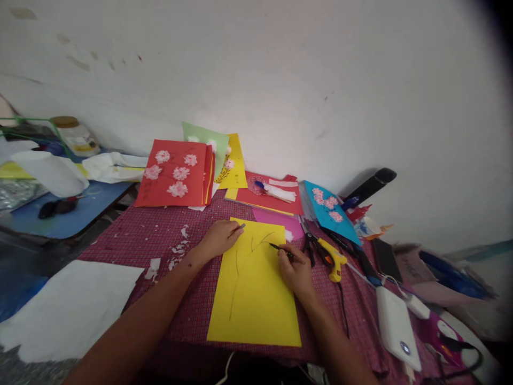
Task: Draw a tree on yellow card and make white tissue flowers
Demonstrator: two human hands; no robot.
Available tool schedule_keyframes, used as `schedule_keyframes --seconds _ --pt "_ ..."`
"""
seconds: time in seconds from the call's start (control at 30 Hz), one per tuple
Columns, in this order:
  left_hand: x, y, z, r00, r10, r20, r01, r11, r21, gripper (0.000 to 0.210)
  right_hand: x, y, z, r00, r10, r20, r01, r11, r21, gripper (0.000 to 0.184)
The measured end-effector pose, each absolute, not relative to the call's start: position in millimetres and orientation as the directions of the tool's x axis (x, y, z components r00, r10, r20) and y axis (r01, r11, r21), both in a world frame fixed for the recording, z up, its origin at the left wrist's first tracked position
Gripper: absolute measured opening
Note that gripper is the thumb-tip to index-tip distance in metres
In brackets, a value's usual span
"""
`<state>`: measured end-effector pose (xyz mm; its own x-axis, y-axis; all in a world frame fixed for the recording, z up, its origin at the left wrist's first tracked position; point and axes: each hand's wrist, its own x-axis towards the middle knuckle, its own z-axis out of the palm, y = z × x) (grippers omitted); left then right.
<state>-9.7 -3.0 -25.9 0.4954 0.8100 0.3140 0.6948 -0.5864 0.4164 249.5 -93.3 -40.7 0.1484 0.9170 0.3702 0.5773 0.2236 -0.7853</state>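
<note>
A yellow sheet of paper (pixel 256 299) lies on the table in front of me, with several thin dark curved lines drawn on its upper and left parts. My right hand (pixel 295 267) is closed around a dark pen (pixel 276 246), its tip at the sheet's upper right near one of the lines. At the upper left corner of the sheet rests my left hand (pixel 221 236), its fingers closed on a small grey piece that looks like a pen cap (pixel 241 226).
Red (pixel 160 187), green and yellow cards with pink paper flowers lean on the wall. A blue flower card (pixel 320 198), scissors (pixel 308 246), a yellow glue gun (pixel 335 262) and a white power bank (pixel 396 326) are to the right. White paper (pixel 68 310) lies left.
</note>
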Motion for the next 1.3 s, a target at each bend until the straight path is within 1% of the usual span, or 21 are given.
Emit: schedule_keyframes --seconds 0.27,0.4,0.53,0.63,0.77,0.83,1.0,1.3 --pt "-10 -3 -27 0.492 0.813 0.311 0.686 -0.582 0.436 0.032 250 -94 -40 0.147 0.903 0.404 0.542 0.268 -0.797 0.019" --pt "-10 -2 -27 0.494 0.812 0.309 0.683 -0.583 0.439 0.032 253 -100 -35 0.127 0.899 0.418 0.571 0.278 -0.772 0.015" --pt "-10 -2 -25 0.493 0.815 0.305 0.683 -0.580 0.445 0.032 254 -113 -22 0.020 0.899 0.437 0.596 0.340 -0.727 0.012" --pt "-10 -4 -22 0.487 0.819 0.303 0.682 -0.574 0.454 0.032 248 -124 -12 -0.077 0.903 0.423 0.599 0.381 -0.705 0.013" --pt "-10 -6 -18 0.483 0.823 0.300 0.687 -0.568 0.453 0.034 233 -134 -8 -0.221 0.885 0.409 0.577 0.457 -0.677 0.022" --pt "-10 -6 -18 0.479 0.823 0.304 0.686 -0.568 0.455 0.033 226 -136 -12 -0.258 0.871 0.417 0.552 0.487 -0.677 0.024" --pt "-10 -4 -24 0.462 0.830 0.313 0.686 -0.558 0.467 0.031 219 -132 -21 -0.258 0.876 0.407 0.540 0.480 -0.691 0.022" --pt "-10 -4 -27 0.468 0.821 0.326 0.694 -0.570 0.440 0.032 218 -130 -20 -0.291 0.880 0.375 0.526 0.474 -0.706 0.024"
